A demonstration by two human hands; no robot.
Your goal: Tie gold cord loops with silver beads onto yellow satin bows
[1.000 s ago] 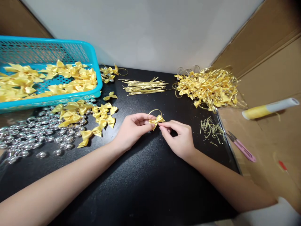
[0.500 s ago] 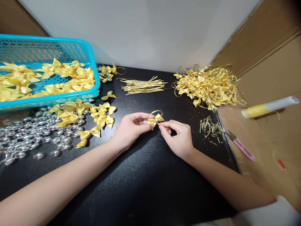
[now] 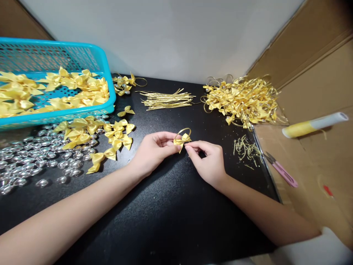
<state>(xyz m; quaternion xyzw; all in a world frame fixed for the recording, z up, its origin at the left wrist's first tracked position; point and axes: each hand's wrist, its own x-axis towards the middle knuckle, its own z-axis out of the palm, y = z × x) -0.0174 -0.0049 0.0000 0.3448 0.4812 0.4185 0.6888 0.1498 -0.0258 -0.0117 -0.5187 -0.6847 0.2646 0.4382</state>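
Between the thumb and fingers of my left hand (image 3: 158, 149) is a yellow ribbon bow (image 3: 184, 138). A thin gold twist tie (image 3: 188, 129) rises from the bow's middle in a round loop. My right hand (image 3: 208, 158) is closed in a pinch at the bow's lower right, where the tie's end seems to be; the fingertips mostly hide it. Both hands are just above the black table (image 3: 165, 213), their fingertips almost touching. Loose yellow bows (image 3: 118, 134) lie to the left of my left hand, beside many silver beads (image 3: 52, 154).
A blue basket (image 3: 106, 73) of yellow bows stands at the left. Straight gold ties (image 3: 167, 100) lie at the back, and looped bows (image 3: 242, 99) are heaped at back right. Tie clippings (image 3: 245, 149) and a pink-handled cutter (image 3: 284, 173) are right, near a yellow-and-white roll (image 3: 314, 125).
Both hands keep their hold with hardly any movement. The view has shifted slightly, so the basket and beads appear a little further left.
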